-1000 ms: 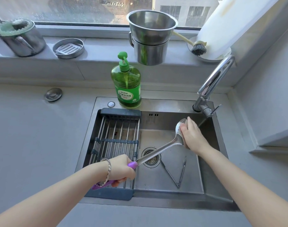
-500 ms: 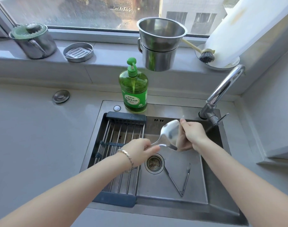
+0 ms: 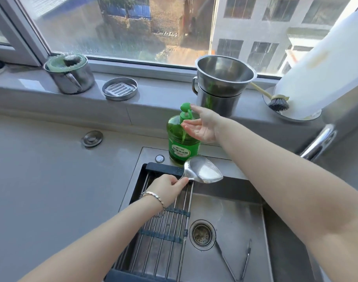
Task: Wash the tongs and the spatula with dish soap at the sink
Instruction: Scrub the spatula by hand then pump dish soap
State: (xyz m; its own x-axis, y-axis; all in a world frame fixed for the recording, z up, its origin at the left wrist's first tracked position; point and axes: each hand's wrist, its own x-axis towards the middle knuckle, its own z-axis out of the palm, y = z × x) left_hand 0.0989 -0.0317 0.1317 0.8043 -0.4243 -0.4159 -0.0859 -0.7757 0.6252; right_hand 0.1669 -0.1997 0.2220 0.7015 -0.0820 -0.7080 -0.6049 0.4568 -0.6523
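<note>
The spatula point(image 3: 202, 169) is held above the back left corner of the sink point(image 3: 231, 192), its blade just in front of the soap bottle point(image 3: 182, 139). The left hand point(image 3: 168, 188) is closed around the neck right behind the blade; the rest of the handle is hidden under that hand and arm. Its long axis runs from lower left to upper right, with the shiny, wet-looking blade pointing right and slightly toward the window, broad face up.

The right hand point(image 3: 202, 125) is at the soap bottle: the thumb rests on the green pump head while the palm is cupped, fingers spread, beneath the spout. It grips nothing. My reading is that soap is being drawn now, so scrubbing the spatula has yet to come.

The tongs point(image 3: 235, 261) lie on the sink floor near the front, just right of the drain point(image 3: 202, 234), their arms spread in a V with the joined end toward the person. They look untouched, so they seem the larger part left, along with rinsing. The drying rack point(image 3: 164, 231) over the left of the sink holds nothing.
</note>
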